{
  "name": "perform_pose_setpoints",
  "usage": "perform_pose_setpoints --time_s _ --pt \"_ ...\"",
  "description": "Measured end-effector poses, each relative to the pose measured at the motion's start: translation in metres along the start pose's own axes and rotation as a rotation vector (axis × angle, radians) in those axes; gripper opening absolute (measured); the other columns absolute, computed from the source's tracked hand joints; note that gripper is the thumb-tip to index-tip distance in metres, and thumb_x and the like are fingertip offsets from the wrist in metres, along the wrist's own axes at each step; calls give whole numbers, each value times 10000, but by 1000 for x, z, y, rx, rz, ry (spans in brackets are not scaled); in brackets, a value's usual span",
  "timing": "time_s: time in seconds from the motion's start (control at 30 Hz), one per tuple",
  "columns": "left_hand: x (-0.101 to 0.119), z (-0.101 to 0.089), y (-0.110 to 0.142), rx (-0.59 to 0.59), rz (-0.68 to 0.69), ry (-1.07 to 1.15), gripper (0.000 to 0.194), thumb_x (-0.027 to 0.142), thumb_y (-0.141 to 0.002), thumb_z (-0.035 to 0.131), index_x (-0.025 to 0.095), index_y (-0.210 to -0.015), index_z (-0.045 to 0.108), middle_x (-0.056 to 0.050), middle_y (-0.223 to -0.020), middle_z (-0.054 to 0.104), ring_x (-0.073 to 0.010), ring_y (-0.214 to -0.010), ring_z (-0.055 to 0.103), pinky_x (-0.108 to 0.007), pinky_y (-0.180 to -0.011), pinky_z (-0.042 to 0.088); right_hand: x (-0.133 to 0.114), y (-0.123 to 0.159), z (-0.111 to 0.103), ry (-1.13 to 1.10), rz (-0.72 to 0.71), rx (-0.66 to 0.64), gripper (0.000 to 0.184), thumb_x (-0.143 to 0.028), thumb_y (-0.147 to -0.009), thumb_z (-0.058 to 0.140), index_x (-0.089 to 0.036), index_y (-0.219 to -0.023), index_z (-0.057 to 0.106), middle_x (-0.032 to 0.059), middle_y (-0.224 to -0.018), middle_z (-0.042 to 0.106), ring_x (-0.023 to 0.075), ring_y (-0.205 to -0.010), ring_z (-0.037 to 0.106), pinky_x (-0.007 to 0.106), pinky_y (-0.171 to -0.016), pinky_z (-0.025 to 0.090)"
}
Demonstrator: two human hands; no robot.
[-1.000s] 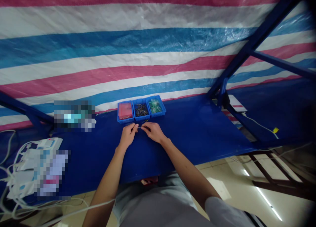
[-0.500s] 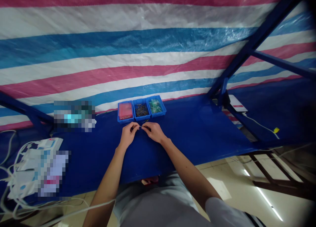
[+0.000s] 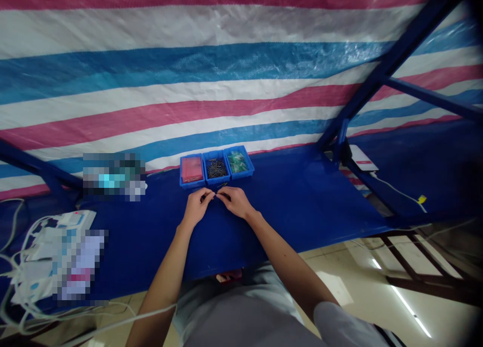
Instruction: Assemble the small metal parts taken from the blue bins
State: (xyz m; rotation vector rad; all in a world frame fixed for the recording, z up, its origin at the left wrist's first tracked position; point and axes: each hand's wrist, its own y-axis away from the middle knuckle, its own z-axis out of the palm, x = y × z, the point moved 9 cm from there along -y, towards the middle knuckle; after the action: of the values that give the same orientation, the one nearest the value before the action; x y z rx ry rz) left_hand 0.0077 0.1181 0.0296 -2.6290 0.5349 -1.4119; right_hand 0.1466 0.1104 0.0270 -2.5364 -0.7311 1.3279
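Observation:
My left hand and my right hand meet fingertip to fingertip just in front of three blue bins. Both are closed in a pinch on a small thin piece; mostly covered by the fingers, it is too small to name. Beside my right fingertips lie a few loose screw-like pieces on the blue table. The middle bin holds many dark and brassy screw-like pieces. Red flat packets fill the left bin, and green-printed clear bags are in the right one.
White power strips with tangled cables lie at the table's left, beside a blurred-out item. Another blurred patch sits at the back left. Blue frame posts rise at the right, with a white device and its cable beyond. A striped tarp hangs behind.
My left fingertips have shifted very slightly toward my right ones, and less of the thin piece shows between them. The bins and the loose pieces have stayed put.

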Motion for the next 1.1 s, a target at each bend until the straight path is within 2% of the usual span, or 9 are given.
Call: perform_pose_setpoints --time_s 0.3,0.87,1.1 --pt "-3 2 0 -10 13 -96 409 428 -979 488 183 -680 619 -6 -669 646 -153 -645 582 -252 -674 416 -1 0 -1 -1 -4 4 153 -274 -987 565 -207 -952 698 38 -944 723 149 -790 631 242 -717 411" --pt "-5 -1 -1 32 7 4 173 336 -970 514 204 -940 622 -13 -827 701 -155 -699 639 -264 -720 481 -1 -1 0 -6 12 -5 124 -257 -974 583 -211 -977 698 32 -940 729 147 -769 627 241 -700 405" --pt "-9 -3 -1 47 -4 1 186 363 -958 541 202 -954 632 -9 -814 688 -151 -685 626 -258 -692 466 0 -1 0 2 22 -7 129 -261 -976 579 -213 -975 698 31 -923 722 146 -768 624 237 -703 401"
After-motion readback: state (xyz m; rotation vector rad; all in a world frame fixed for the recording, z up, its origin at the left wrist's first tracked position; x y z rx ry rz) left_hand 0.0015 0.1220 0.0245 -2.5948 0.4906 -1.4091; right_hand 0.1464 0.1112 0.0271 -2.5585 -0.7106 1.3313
